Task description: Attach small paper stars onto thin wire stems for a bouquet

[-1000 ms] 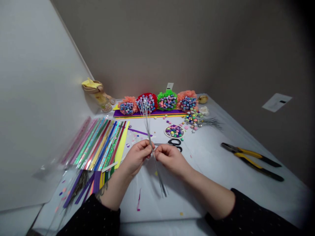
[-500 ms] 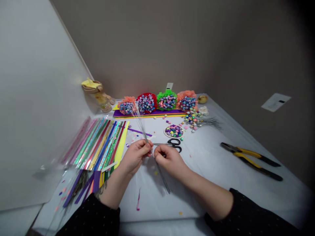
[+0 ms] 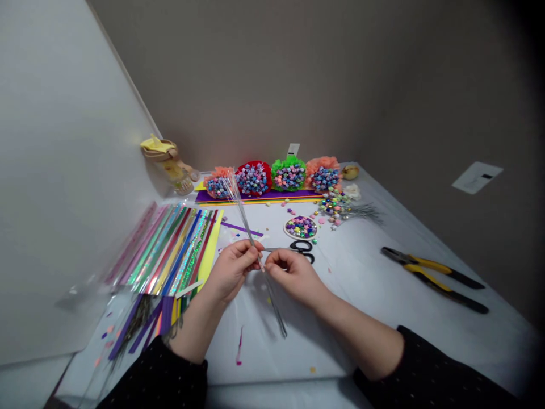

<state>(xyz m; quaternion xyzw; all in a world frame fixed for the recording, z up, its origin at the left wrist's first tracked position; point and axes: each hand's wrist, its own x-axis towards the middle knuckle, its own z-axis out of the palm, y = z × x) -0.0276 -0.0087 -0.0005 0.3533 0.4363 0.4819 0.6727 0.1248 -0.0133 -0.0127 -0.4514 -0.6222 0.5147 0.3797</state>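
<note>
Fingers (image 3: 249, 262) of the left hand (image 3: 232, 270) pinch a bundle of thin silvery wires (image 3: 244, 218), which slants between the 2 hands over the white surface (image 3: 349, 267). Its upper ends fan out in front of the leftmost star cluster; its lower ends reach down toward the near edge. The right hand (image 3: 293, 275) has its fingers curled and its thumb and index close against the bundle; I cannot tell whether they grip it.

Just beyond the right hand lie scissors (image 3: 293, 246) with black handles, blades toward the left hand. Farther back are a purple strip (image 3: 242, 229) and an oval dish (image 3: 298, 238) of small colourful stars (image 3: 303, 227).

At the left, glittery strips (image 3: 170, 250) lie side by side. Pliers (image 3: 412, 265) with black and yellow handles lie well to the right. Along the back, 4 round star clusters (image 3: 254, 177) stand in a row: 2 edged in coral, 1 in red and 1 in green.
</note>
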